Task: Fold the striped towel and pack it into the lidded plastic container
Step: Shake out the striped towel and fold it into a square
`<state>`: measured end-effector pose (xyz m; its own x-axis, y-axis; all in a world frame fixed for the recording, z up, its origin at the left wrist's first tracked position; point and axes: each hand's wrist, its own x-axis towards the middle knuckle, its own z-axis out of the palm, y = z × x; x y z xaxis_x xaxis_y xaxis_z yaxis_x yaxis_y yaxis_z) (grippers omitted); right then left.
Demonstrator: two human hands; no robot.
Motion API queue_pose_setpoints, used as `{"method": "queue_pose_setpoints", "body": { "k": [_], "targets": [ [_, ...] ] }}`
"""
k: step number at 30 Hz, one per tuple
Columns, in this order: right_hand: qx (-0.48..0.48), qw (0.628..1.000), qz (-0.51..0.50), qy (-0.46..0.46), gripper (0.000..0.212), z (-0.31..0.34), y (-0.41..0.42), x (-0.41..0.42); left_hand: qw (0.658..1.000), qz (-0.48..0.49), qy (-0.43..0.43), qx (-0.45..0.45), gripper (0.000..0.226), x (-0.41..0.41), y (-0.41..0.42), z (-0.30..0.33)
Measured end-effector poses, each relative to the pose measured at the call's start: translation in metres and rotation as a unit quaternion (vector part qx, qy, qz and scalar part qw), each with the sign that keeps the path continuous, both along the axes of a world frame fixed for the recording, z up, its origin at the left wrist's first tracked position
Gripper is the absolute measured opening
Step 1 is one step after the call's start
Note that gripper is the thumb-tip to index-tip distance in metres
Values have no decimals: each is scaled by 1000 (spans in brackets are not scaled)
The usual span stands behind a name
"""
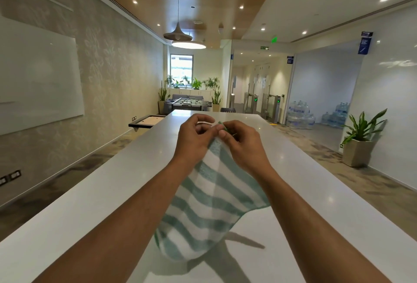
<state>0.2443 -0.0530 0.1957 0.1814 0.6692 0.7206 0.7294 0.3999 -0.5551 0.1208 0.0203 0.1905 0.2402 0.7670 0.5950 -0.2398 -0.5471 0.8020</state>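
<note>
While the striped towel (pixel 203 210) hangs in the air above the counter (pixel 90 203), both hands meet at its topmost edge and hold it up there. The left hand (pixel 193 137) has its fingers curled inward and pinches the cloth at the top, and the right hand (pixel 240 141), touching the left at the fingertips, pinches the same edge just beside it, a bit of green hem showing between the two. Below the hands the towel falls in a loose drape between the forearms, its green and white bands running slantwise, its lower end free and hanging just over the counter, where it throws a dark shadow. The cloth looks light, soft and limp; it will sag and twist wherever it is not held, so it cannot be pushed into shape and has to be led by its corners and edges. A sound way on would be to slide the two hands apart along the top edge to the corners, so that the towel hangs square, then lay it flat on the counter to fold it. Terry of this kind is not slippery, so a light pinch should keep it. No lidded plastic container shows anywhere on the counter near the towel, so folding seems hardly begun.
</note>
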Motion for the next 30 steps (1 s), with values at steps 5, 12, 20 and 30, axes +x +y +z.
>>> {"method": "queue_pose_setpoints", "body": {
  "k": [5, 12, 20, 30],
  "targets": [
    [-21, 1000, -23, 2, 12, 7, 3, -1, 999, -10, 3, -52, 16, 0, 3, -4],
    [33, 998, -56, 4, 9, 14, 2, 1, 999, -30, 39, 1, 14, -3, -4, -9],
    [81, 987, -103, 89, 5, 37, -5, 40, 968, 8, 246, 40, 9, -18, 8, -68],
    [96, 972, -139, 162, 13, 32, -20, 90, 986, 29, 157, -53, 14, -43, 33, -112]
  ]
}}
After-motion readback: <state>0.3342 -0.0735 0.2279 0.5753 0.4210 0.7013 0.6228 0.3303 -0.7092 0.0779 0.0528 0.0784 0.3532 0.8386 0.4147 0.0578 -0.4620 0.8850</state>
